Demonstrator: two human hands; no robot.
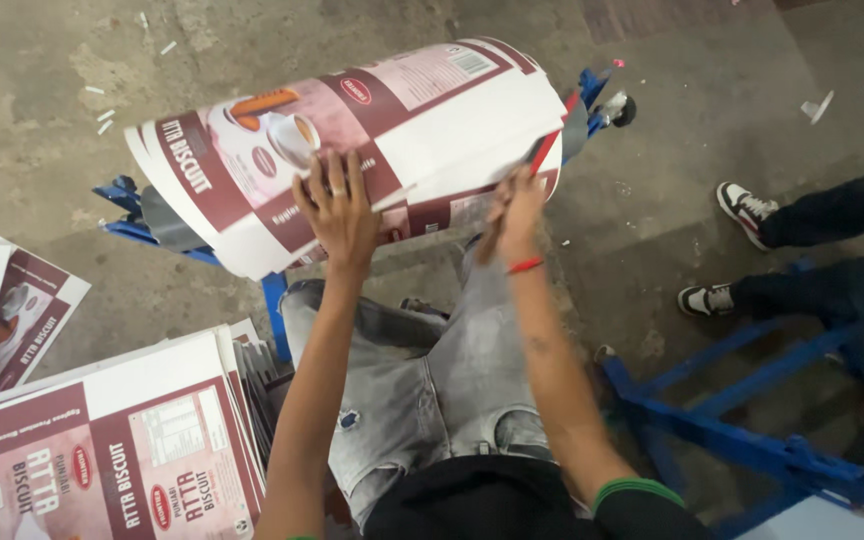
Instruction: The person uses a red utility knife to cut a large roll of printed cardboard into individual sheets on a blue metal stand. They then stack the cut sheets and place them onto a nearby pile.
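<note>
Big roll of printed packaging sheet [352,140], maroon and white panels with a cup-and-biscuit picture, a label table and a barcode patch near its right end; the outer layer curls loose at the lower left edge, showing the white underside. The roll lies across a blue stand [142,225], tilted so the right end sits higher, with a blue bracket [597,95] and a dark knob sticking out past the right end. It sits just above the person's knees in grey jeans [432,370], out in front at arm's reach. Left hand [340,210] lies flat on the lower front face of the roll, fingers spread wide, a ring on one finger, pressing the sheet, not wrapped around anything. Right hand [514,215] is at the roll's lower right edge, closed around a thin red tool [542,150] whose tip points up against the sheet edge; the hand is motion-blurred, so the exact grip can't be made out. Red band on the right wrist. The hands are apart, both on the same roll, left toward the middle, right toward the end. Stack of flat printed sheets [102,450] of the same design lies at lower left on the concrete floor [672,200]. Another person's legs and black-and-white sneakers [747,210] are at right, beside a blue metal frame [742,430].
</note>
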